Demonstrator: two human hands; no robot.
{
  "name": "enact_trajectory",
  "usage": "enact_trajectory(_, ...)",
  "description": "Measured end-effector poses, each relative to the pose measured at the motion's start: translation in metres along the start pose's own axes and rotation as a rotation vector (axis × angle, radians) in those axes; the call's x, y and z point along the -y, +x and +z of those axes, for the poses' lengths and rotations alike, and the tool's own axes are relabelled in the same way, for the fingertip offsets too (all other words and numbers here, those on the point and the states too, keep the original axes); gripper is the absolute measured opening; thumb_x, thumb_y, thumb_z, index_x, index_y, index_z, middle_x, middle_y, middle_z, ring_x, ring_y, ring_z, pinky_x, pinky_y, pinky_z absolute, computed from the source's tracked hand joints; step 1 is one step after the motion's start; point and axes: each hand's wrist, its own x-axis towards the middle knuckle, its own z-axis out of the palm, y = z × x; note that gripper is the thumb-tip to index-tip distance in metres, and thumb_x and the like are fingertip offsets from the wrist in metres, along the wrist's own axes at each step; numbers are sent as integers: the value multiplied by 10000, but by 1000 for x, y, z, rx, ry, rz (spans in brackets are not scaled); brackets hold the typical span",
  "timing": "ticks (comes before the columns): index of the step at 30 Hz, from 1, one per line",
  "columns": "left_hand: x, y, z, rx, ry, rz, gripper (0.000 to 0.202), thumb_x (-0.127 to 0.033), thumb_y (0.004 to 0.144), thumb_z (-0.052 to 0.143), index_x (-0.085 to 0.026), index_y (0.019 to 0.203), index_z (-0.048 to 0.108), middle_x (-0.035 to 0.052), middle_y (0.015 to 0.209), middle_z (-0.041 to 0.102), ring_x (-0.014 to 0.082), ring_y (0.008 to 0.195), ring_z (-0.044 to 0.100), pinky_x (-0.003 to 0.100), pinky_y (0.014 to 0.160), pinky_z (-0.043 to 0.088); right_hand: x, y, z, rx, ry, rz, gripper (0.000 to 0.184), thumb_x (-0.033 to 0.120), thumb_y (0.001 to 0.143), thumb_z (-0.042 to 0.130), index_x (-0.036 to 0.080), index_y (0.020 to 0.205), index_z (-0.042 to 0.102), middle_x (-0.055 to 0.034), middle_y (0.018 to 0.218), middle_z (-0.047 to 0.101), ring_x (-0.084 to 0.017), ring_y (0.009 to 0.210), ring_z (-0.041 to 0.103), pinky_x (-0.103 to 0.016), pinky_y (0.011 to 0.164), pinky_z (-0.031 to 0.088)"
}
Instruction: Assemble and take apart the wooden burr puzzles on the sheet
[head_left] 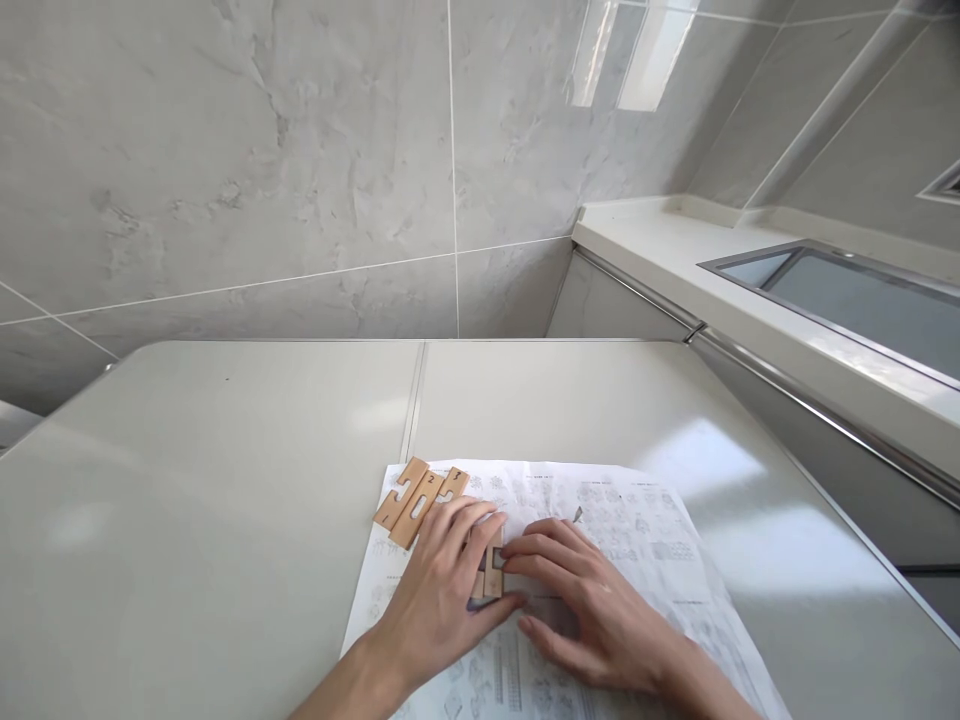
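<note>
My left hand (446, 575) is curled over a few light wooden puzzle pieces (493, 570), fingers on their far side and thumb along the near edge. It covers much of them, so their full shape is hidden. From the right, my right hand (585, 600) reaches in with its fingertips at the pieces' right edge; its thumb stands apart below. Three more notched wooden pieces (420, 500), marked 1, 2 and 3, lie side by side just beyond my left hand. Under both hands is a large printed paper sheet (652, 610) with small drawings.
The sheet lies on a pale glossy table (225, 520) with a seam (414, 405) across it. Behind stands a grey tiled wall (300, 150). A white counter (652, 235) with a sink-like metal-framed recess (840, 290) runs along the right, close to the table edge.
</note>
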Motion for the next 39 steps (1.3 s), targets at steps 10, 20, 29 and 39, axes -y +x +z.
enact_trajectory(10, 23, 5, -17, -89, 146, 10, 413, -186, 999, 597, -241, 1407, 575, 107, 1428, 651, 362, 1437, 493, 559, 1158, 493, -13, -6, 6, -68, -129, 11, 314, 180, 1018, 636, 240, 1323, 593, -124, 1351, 695, -323, 1214, 631, -525, 1006, 566)
enact_trajectory(20, 55, 15, -46, -234, 133, -206, 493, -514, 1004, 674, -293, 1430, 560, 115, 1520, 559, 374, 1449, 466, 584, 1183, 451, -19, -5, 10, -143, -128, 24, 249, 119, 1059, 559, 248, 1269, 593, -108, 1239, 705, -293, 1134, 652, -504, 938, 598)
enact_trajectory(29, 149, 1, -89, -490, 54, -595, 396, -551, 1008, 548, -223, 1194, 669, 125, 1313, 697, 321, 1223, 643, 437, 992, 548, -19, 0, 14, -141, -156, 69, 411, 115, 1046, 546, 258, 1432, 545, -129, 1407, 682, -328, 1307, 618, -579, 1070, 572)
enact_trajectory(39, 146, 0, -83, -412, 67, -580, 333, -489, 965, 593, -234, 1147, 708, 101, 1277, 718, 312, 1236, 619, 326, 724, 535, -24, -5, 14, -143, -156, 88, 450, 118, 1086, 468, 274, 1504, 529, -99, 1561, 627, -310, 1523, 489, -602, 1196, 480)
